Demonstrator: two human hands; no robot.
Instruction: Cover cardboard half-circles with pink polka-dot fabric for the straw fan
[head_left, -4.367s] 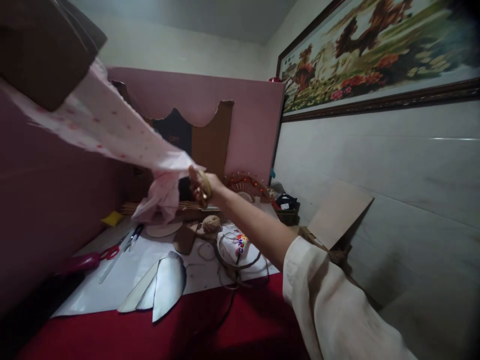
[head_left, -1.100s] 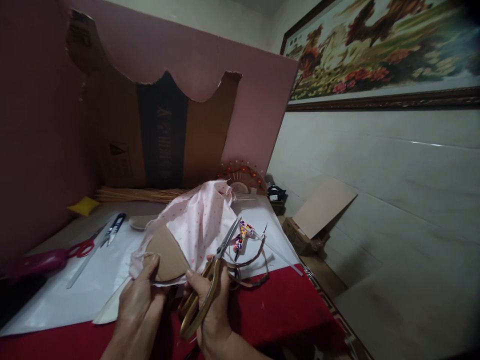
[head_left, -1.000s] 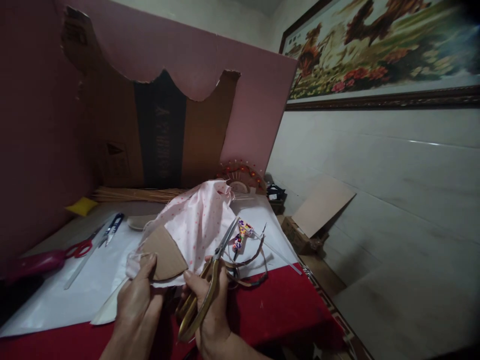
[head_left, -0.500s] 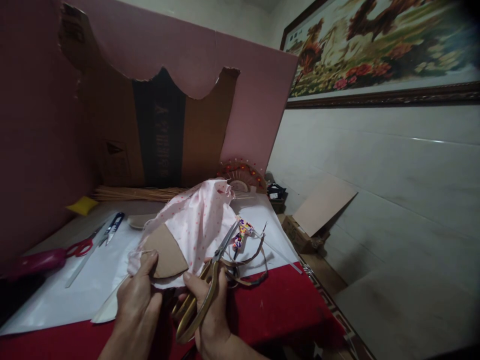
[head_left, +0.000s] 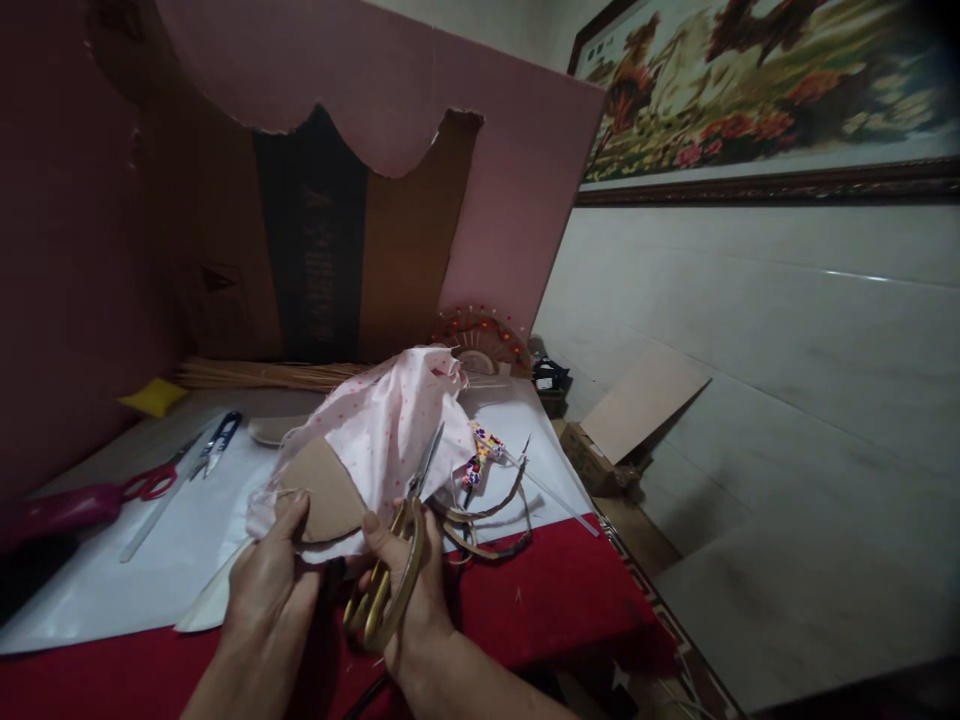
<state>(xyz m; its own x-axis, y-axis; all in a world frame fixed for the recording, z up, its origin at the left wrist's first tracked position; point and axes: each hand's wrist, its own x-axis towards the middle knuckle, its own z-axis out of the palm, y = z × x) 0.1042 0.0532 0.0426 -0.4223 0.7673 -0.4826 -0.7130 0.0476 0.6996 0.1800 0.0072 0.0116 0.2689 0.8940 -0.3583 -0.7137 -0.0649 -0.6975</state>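
Note:
My left hand (head_left: 271,560) is closed on the left edge of a brown cardboard piece (head_left: 328,495) that lies over a pink dotted cloth (head_left: 394,425), the thumb pressing on the card. In my right hand (head_left: 420,580) are gold-handled scissors (head_left: 394,590), their blades pointing up and away over the cloth. The right thumb rests near the card's lower right corner. Parts of the cloth's lower edge and the fingers beneath it are hidden.
Left on the white sheet (head_left: 82,600) lie red-handled scissors (head_left: 150,484), thread snips (head_left: 219,445) and a clear strip (head_left: 154,525). Curled brown strips (head_left: 517,545) and a colourful patterned piece (head_left: 484,455) are at right. A pin-studded cardboard half-round (head_left: 487,345) stands behind.
The scissors have tilted more upright and shifted left, closer to the cardboard piece. Both hands still hold their things; the whole view has shifted slightly.

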